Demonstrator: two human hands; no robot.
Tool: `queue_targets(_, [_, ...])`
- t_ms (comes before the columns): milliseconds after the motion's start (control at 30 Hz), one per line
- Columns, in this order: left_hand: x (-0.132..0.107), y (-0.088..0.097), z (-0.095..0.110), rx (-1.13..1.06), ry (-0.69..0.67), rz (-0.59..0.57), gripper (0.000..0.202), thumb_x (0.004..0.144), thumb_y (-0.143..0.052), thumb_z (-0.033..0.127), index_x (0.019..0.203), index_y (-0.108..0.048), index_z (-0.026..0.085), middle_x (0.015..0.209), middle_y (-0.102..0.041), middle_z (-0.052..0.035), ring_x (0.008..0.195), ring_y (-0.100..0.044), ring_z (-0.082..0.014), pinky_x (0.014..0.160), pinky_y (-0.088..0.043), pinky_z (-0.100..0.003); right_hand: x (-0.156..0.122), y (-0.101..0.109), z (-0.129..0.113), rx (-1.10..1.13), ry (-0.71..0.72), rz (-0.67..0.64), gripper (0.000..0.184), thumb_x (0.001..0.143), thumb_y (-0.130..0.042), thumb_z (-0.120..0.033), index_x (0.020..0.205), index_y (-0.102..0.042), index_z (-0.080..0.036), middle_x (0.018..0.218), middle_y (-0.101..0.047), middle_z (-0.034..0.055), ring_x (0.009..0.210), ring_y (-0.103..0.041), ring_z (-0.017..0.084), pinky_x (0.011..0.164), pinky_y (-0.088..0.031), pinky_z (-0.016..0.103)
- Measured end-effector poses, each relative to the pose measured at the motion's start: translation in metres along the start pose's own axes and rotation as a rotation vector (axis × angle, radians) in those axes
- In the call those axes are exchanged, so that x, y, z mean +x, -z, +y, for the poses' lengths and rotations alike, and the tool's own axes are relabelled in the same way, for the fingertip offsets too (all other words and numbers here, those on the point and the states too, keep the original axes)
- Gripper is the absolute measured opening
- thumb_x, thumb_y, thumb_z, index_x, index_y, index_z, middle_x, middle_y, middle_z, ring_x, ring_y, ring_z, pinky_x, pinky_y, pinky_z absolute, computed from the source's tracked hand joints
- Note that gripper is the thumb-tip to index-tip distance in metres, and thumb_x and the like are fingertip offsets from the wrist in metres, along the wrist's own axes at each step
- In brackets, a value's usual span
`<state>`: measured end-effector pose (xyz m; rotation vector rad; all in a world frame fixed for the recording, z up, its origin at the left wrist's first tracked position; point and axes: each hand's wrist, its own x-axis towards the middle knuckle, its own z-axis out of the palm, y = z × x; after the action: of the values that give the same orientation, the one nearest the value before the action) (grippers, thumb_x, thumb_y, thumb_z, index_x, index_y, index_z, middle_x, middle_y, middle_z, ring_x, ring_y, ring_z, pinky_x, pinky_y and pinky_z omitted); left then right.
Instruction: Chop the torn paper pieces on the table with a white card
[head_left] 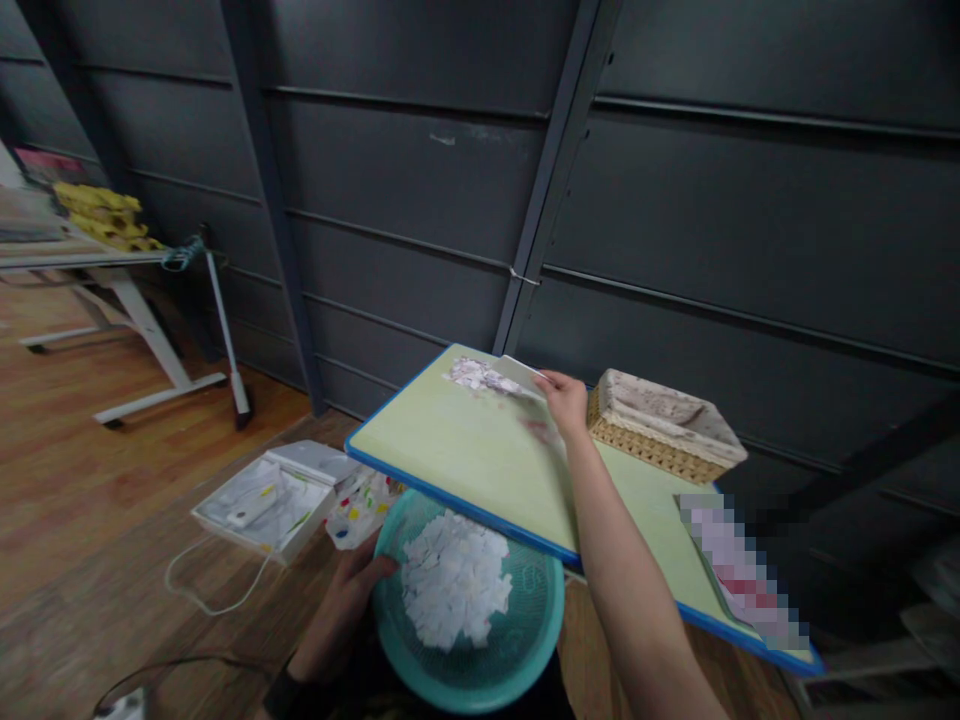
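Observation:
My left hand (361,578) grips the left rim of a round teal plastic basket (546,622), thumb over the edge. The basket sits low in front of me, its far side just under the table's edge, holding a heap of white paper scraps (454,580). Stretched out over the pale green table (450,445), my right hand (564,400) is closed on one end of a thin, flat, whitish sheet (523,375). The sheet stands tilted at the table's far edge beside a patch of loose paper scraps (474,374). Its material is unclear.
A lined wicker basket (664,430) stands at the table's back right, near a blurred-out flat item (739,570). An open white box (262,505) with a cord and a bag of colourful bits (358,512) lie at left. Dark panelled wall (405,170) rises behind.

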<state>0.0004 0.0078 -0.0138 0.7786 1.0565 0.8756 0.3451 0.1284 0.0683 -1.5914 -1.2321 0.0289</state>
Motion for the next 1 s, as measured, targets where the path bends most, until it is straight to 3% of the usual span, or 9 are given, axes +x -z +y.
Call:
queue_targets(133, [-0.003, -0.003, 0.001, 0.009, 0.021, 0.002, 0.051, 0.062, -0.068, 0.021, 0.113, -0.069, 0.021, 0.108, -0.076, -0.0097, 0.118, -0.057, -0.0347, 0.1, -0.043, -0.048, 0.008, 0.012, 0.024, 0.123, -0.041, -0.007, 0.038, 0.07, -0.065, -0.043, 0.091, -0.074, -0.014, 0.09, -0.073, 0.0098, 0.077, -0.065, 0.022, 0.072, -0.048, 0.033])
queue_targets(433, [-0.008, -0.009, -0.004, -0.019, 0.063, -0.039, 0.048, 0.063, -0.068, 0.023, 0.111, -0.068, 0.015, 0.114, -0.073, -0.0111, 0.114, -0.06, -0.0352, 0.096, -0.047, -0.046, -0.006, -0.02, 0.015, 0.019, -0.012, -0.153, 0.028, 0.074, -0.062, -0.037, 0.091, -0.074, -0.018, 0.095, -0.073, 0.0079, 0.086, -0.067, 0.023, 0.079, -0.048, 0.034])
queue_targets(567, [-0.011, -0.012, -0.002, -0.026, 0.054, -0.078, 0.045, 0.06, -0.069, 0.023, 0.104, -0.071, 0.016, 0.115, -0.073, -0.0098, 0.118, -0.057, -0.035, 0.098, -0.046, -0.044, -0.009, -0.024, 0.016, 0.014, -0.025, -0.219, 0.03, 0.075, -0.061, -0.038, 0.091, -0.075, -0.018, 0.087, -0.074, 0.0079, 0.077, -0.068, 0.023, 0.069, -0.05, 0.032])
queue_targets(700, [-0.009, -0.011, -0.005, -0.035, 0.108, -0.091, 0.049, 0.062, -0.068, 0.021, 0.111, -0.069, 0.017, 0.109, -0.075, -0.0091, 0.109, -0.063, -0.0351, 0.092, -0.049, -0.045, -0.009, -0.019, 0.018, 0.021, -0.061, -0.243, 0.029, 0.073, -0.062, -0.038, 0.089, -0.075, -0.019, 0.08, -0.074, 0.0058, 0.068, -0.067, 0.023, 0.061, -0.05, 0.031])
queue_targets(1000, [-0.003, -0.006, -0.009, -0.017, 0.081, -0.093, 0.051, 0.061, -0.068, 0.023, 0.112, -0.068, 0.016, 0.114, -0.073, -0.0103, 0.11, -0.063, -0.0335, 0.093, -0.049, -0.041, -0.002, -0.016, 0.021, 0.076, -0.006, -0.201, 0.025, 0.072, -0.063, -0.037, 0.086, -0.075, -0.02, 0.093, -0.073, 0.0062, 0.084, -0.067, 0.022, 0.077, -0.05, 0.033])
